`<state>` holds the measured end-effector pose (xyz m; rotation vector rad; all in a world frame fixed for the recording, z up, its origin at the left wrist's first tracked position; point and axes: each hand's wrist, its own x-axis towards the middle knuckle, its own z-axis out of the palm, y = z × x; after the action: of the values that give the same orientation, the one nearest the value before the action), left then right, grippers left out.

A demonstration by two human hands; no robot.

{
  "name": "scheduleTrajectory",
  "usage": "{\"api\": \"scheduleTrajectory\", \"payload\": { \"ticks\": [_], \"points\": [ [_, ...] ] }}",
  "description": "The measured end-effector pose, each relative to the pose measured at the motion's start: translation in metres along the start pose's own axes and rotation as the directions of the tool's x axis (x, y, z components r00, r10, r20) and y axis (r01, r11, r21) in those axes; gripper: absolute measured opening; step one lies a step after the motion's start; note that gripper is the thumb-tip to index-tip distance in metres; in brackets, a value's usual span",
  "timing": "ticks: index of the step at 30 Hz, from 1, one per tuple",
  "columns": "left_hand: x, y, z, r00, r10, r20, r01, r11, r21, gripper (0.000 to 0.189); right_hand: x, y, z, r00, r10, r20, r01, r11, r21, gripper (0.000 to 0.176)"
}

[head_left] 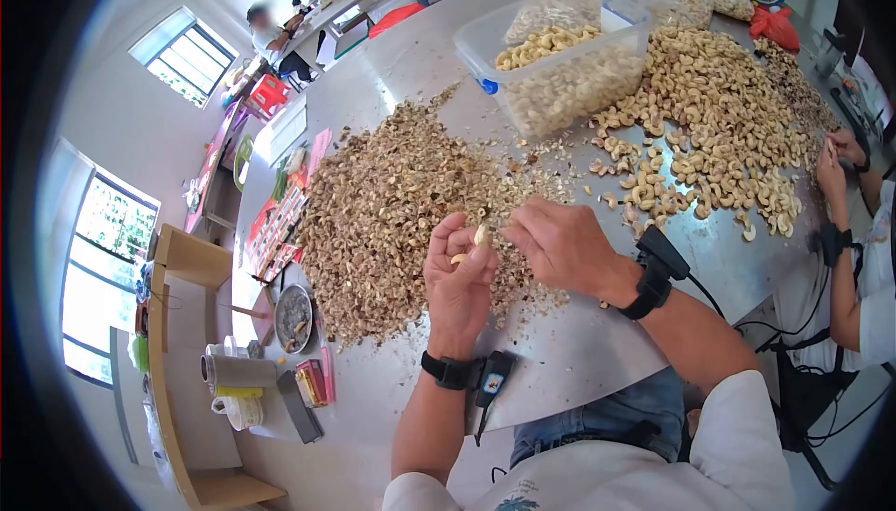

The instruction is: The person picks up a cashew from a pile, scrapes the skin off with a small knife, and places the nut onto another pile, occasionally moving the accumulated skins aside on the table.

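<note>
My left hand (459, 273) is closed around cashew nuts, palm up, above the front of a broad heap of brown shell bits (392, 203). One pale cashew (482, 234) stands at its fingertips, and another lies in the curled fingers. Close by on the right, my right hand (551, 242) has its fingers pinched together near that cashew; what they hold, if anything, is too small to make out. Farther right, whole cashews (709, 119) are spread over the metal table (560, 362). Black bands with small devices sit on both wrists.
A clear plastic box (569, 72) of cashews stands behind my right hand. A round metal dish (293, 318) and a grey cylinder (238, 371) are at the left edge. A co-worker's hands (833, 164) are at the right; another person (271, 40) sits at the far left.
</note>
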<state>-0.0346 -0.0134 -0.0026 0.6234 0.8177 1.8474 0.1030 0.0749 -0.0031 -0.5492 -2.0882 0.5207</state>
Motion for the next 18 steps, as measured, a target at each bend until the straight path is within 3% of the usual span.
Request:
{"api": "scheduleTrajectory", "payload": {
  "ticks": [8, 11, 14, 16, 18],
  "points": [
    [0.0, -0.001, 0.0, 1.0, -0.001, 0.027, 0.0, 1.0, 0.003, 0.048, -0.001, -0.008, -0.005, 1.0, -0.025, 0.009, 0.024, 0.999, 0.031, 0.014],
    [0.0, -0.001, -0.003, 0.998, 0.009, 0.061, -0.01, 1.0, 0.014, 0.049, -0.004, -0.002, 0.002, 1.0, -0.026, -0.016, 0.025, 0.996, -0.086, 0.012],
    [-0.002, 0.001, 0.002, 0.993, 0.035, 0.111, -0.038, 0.999, 0.023, 0.049, -0.004, 0.014, 0.002, 0.994, 0.103, -0.038, -0.107, 0.983, -0.15, 0.014],
    [-0.003, 0.0, 0.002, 0.996, 0.014, 0.089, -0.016, 1.0, 0.026, 0.049, 0.002, 0.012, -0.005, 0.95, 0.293, 0.105, -0.309, 0.927, 0.212, 0.016],
    [-0.003, -0.001, -0.001, 0.995, -0.015, 0.101, 0.014, 1.0, 0.014, 0.049, 0.006, 0.004, -0.011, 0.876, 0.378, 0.301, -0.482, 0.712, 0.51, 0.018]
  ]
}}
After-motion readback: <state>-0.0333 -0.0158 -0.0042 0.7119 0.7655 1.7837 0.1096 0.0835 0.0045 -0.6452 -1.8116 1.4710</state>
